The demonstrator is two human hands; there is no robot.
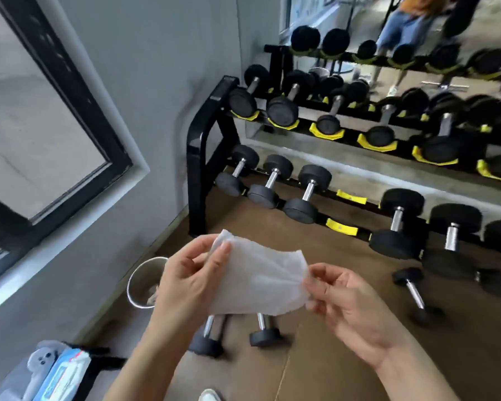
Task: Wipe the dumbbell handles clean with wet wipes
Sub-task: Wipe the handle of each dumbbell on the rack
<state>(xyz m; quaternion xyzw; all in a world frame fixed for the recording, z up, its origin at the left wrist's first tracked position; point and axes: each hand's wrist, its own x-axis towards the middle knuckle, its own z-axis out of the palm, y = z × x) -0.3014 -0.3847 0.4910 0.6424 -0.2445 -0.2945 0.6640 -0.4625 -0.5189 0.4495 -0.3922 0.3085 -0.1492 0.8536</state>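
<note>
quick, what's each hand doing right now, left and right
Left hand: pinches the left edge of the wet wipe, thumb on top.
Right hand: pinches the wipe's right edge between thumb and fingertips.

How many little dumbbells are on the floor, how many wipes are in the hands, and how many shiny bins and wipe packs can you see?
Small black dumbbells with silver handles on the floor: 3
White wet wipe being held: 1
Round silver metal bin: 1
Blue-and-white wipe pack: 1
Total: 6
</note>
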